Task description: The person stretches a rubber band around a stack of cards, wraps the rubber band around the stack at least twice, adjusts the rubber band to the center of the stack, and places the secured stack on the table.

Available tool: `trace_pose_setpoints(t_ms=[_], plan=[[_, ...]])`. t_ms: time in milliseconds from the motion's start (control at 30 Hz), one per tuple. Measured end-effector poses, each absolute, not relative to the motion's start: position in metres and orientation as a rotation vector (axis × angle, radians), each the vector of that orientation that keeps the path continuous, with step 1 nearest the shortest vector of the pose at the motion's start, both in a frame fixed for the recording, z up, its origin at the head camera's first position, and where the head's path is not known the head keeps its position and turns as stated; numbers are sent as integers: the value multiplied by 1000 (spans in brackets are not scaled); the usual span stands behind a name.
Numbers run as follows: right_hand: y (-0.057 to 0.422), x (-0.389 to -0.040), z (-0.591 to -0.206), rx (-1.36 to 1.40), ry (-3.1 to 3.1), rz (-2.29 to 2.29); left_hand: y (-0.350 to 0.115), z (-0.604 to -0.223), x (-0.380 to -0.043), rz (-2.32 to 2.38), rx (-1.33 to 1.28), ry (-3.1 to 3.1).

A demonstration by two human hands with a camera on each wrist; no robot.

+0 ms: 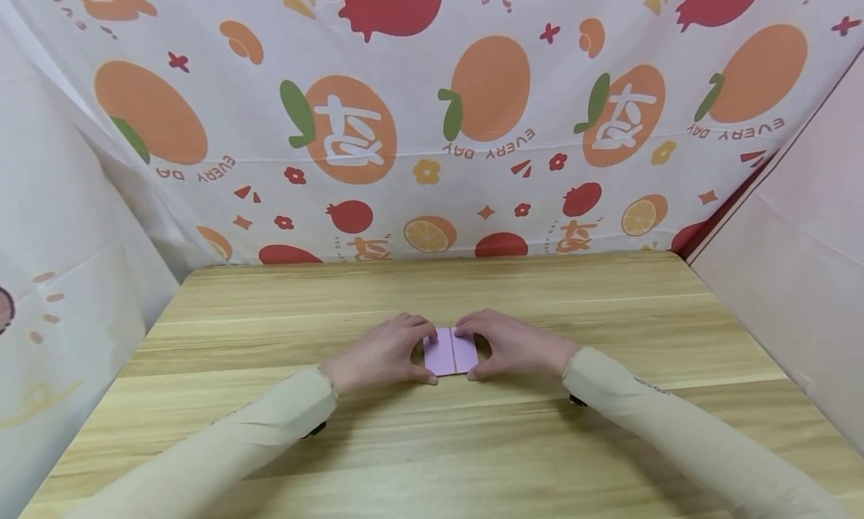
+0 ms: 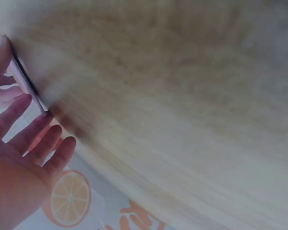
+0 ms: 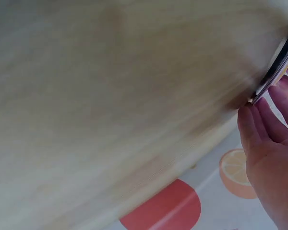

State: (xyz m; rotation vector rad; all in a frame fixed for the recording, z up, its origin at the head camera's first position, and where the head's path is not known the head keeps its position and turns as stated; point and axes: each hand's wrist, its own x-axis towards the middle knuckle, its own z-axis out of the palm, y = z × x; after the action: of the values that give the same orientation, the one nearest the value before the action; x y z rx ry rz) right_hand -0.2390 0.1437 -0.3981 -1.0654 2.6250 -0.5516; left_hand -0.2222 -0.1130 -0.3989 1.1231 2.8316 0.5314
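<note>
A flat, thin pink square (image 1: 439, 352) lies between both hands at the middle of the table. A thin yellowish line runs down its centre; I cannot tell whether it is a band or a seam between two halves. My left hand (image 1: 391, 354) grips its left side, thumb at the near edge and fingertips at the far edge. From the other side, my right hand (image 1: 520, 346) holds it the same way. In the left wrist view the pink square (image 2: 28, 86) shows edge-on with a dark underside, beside the left hand (image 2: 24, 158). The right wrist view shows its dark edge above the right hand (image 3: 273, 143).
The wooden table (image 1: 432, 451) stretches out around the hands. A fruit-printed cloth (image 1: 418, 129) hangs along its back edge, and pale cloth walls stand at left (image 1: 74, 226) and right (image 1: 796, 264).
</note>
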Motion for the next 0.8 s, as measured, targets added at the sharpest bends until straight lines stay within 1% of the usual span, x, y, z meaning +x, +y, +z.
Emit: trace_pose_setpoints(t_ms=[333, 800], plan=[[146, -240, -400, -1052, 2578, -605, -121, -403, -226, 552, 1049, 2770], [145, -237, -401, -1062, 2608, -577, -121, -403, -224, 543, 1070, 2780]])
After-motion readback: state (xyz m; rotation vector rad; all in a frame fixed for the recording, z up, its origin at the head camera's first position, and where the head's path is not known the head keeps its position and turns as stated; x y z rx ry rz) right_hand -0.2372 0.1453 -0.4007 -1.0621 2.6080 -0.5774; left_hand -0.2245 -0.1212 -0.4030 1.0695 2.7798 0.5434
